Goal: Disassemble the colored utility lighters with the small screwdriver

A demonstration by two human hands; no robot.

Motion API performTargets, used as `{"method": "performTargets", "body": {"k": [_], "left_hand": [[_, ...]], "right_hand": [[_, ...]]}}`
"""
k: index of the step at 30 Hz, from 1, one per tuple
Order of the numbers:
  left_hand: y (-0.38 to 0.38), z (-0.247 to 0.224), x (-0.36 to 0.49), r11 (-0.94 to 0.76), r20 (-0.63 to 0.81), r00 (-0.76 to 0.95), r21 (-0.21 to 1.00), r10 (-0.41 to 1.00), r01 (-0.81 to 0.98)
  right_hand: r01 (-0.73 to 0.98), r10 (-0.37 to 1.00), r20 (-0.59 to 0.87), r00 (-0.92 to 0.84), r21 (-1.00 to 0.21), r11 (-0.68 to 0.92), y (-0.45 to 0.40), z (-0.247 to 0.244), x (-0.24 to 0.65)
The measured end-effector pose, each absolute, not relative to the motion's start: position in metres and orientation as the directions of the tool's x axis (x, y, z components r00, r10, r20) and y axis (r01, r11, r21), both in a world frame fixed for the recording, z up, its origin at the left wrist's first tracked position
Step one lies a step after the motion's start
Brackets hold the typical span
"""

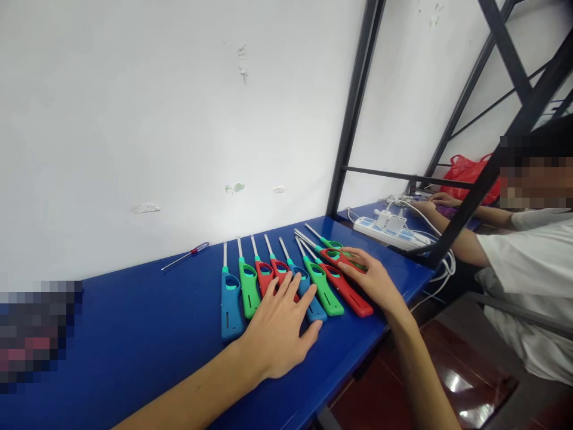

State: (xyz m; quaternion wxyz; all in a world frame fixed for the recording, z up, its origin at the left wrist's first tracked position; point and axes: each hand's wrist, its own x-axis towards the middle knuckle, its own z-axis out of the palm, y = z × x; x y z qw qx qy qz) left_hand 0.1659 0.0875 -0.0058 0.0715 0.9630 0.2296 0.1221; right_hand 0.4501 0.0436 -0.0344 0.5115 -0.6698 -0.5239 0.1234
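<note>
Several gas lighters with long metal nozzles lie side by side on the blue table [147,334]. At the left end is a blue lighter [231,307], then a green lighter [249,289] and red ones partly under my left hand [284,325]. That hand lies flat with spread fingers across the handles, touching another blue lighter [317,309]. To its right are a green lighter [329,292] and a red lighter [353,295]. My right hand [376,280] has its fingers around the handle of an upper red lighter [333,257]; a green lighter [333,244] lies just behind it.
A screwdriver [192,251] lies near the wall. At right, a black metal frame post [356,107] rises beside a white power strip [389,232] with plugs and cables. Another person [528,257] sits there, hands at a table, near a red bag [470,176].
</note>
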Motion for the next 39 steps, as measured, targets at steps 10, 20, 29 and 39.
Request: {"method": "performTargets", "body": {"k": [10, 20, 29, 39], "left_hand": [[0.089, -0.009, 0.165, -0.888, 0.228, 0.862, 0.199, 0.453, 0.414], [0.088, -0.012, 0.165, -0.891, 0.239, 0.861, 0.198, 0.448, 0.408], [0.089, -0.015, 0.164, -0.890, 0.235, 0.865, 0.231, 0.443, 0.393], [0.085, -0.010, 0.158, -0.904, 0.284, 0.863, 0.225, 0.418, 0.364]], "right_hand": [[0.475, 0.694, 0.282, 0.663, -0.874, -0.099, 0.047, -0.046, 0.470], [0.516, 0.706, 0.318, 0.633, -0.853, -0.077, 0.050, -0.059, 0.497], [0.582, 0.784, 0.199, 0.588, -0.778, -0.239, 0.043, -0.050, 0.509], [0.641, 0.485, 0.469, 0.738, -0.710, -0.290, 0.031, -0.039, 0.498]]}}
